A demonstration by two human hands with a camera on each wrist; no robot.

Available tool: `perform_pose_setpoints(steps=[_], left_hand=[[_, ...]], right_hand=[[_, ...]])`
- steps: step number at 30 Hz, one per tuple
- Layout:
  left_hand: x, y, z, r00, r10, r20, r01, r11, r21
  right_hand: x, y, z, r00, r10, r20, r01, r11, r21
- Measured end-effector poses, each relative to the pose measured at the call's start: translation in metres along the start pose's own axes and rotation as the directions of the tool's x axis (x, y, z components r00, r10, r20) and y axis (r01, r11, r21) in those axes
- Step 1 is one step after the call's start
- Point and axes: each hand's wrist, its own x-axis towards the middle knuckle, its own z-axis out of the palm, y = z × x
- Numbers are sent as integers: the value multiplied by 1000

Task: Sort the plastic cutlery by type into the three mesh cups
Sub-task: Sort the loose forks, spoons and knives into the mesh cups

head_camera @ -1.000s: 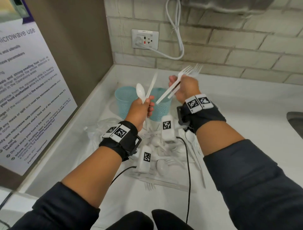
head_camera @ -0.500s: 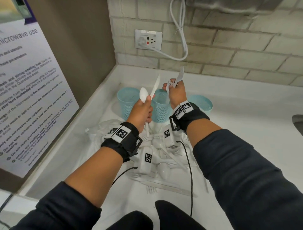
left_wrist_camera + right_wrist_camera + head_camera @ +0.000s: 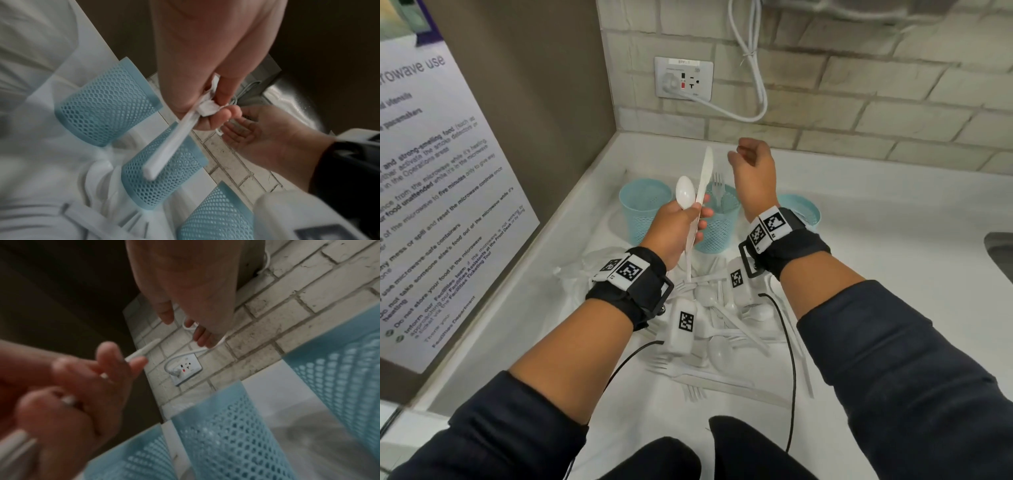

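Three light-blue mesh cups stand in a row on the white counter: the left cup (image 3: 643,209), the middle cup (image 3: 720,226) and the right cup (image 3: 799,210). White forks (image 3: 718,186) stand upright in the middle cup. My left hand (image 3: 681,229) grips a white spoon (image 3: 685,197) and a white knife (image 3: 705,178) by their handles, in front of the left and middle cups. My right hand (image 3: 751,164) hovers above the middle cup, fingers loosely curled, holding nothing. A pile of loose white cutlery (image 3: 726,329) lies under my wrists.
A brown panel with a microwave notice (image 3: 431,192) closes off the left side. The tiled back wall carries a socket (image 3: 683,78) with a white cable (image 3: 753,85). A sink edge (image 3: 1000,260) shows at the far right. Crumpled clear plastic (image 3: 585,270) lies left of the pile.
My right hand carried the forks over the middle cup and let them go into it; it is now empty and raised. The left hand still holds the spoon and knife.
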Motion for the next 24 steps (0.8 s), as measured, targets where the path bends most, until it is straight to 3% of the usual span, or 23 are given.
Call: perform_pose_setpoints(steps=[4, 7, 9, 16, 24], left_hand=[[-2, 3, 3, 995, 3, 101, 4, 998, -60], [-2, 2, 4, 991, -8, 137, 20, 996, -85], [-3, 3, 5, 987, -17, 161, 30, 996, -80], [-8, 4, 8, 976, -36, 216, 38, 999, -5], [-13, 4, 10, 991, -84, 107, 75, 993, 87]], right_hand=[[-7, -18, -6, 989, 69, 127, -86, 987, 135], [-14, -24, -16, 928, 158, 337, -257, 927, 272], [-19, -24, -22, 892, 169, 420, -275, 939, 208], [-24, -18, -35, 890, 188, 414, -265, 955, 135], [-21, -14, -29, 928, 201, 312, -182, 979, -91]])
